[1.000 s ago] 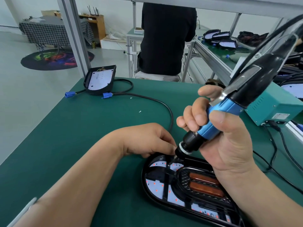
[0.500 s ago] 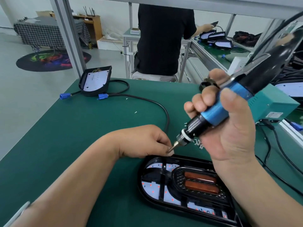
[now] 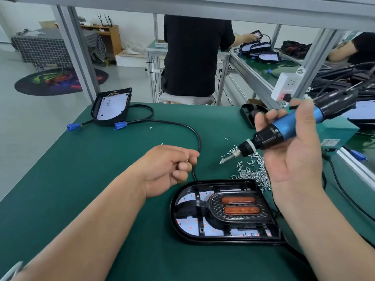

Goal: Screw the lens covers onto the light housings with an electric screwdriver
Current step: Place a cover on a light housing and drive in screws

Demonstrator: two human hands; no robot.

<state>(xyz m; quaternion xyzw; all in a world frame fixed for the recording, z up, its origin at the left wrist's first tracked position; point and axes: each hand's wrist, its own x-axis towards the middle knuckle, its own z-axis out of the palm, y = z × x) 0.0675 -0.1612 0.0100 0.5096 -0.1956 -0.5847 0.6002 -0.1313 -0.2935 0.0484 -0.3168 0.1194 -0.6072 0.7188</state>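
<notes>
**1 screw pinched, driver lifted, more left to do**

Far beyond the left fingers, a 2nd light housing [image 3: 111, 106] is seen with no lens cover on it, so more work is judged to be left. A small shiny bit, likely a screw [image 3: 188, 160], is pinched in the curled fingers of the left hand [image 3: 168, 171]. Just below and to the right of those fingers, the near light housing [image 3: 176, 218] is laid flat with its lens cover [image 3: 237, 208] set inside. How many screws are already in cannot be told. A pile of screws [image 3: 253, 175] is spread just under the right fingers. The electric screwdriver [image 3: 284, 129] is wrapped by the fingers and thumb of the right hand [image 3: 296, 163]. Its tip is held in the air, pointed at the left fingers and apart from the housing.

A green mat [image 3: 71, 189] is laid over the table. A black cable [image 3: 188, 128] is curved past the left fingertips. A teal box [image 3: 336, 132] is set behind the right fingers. In the room, a round rug [image 3: 58, 82] is seen far left. A person in black [image 3: 190, 57] is seated at the next bench.
</notes>
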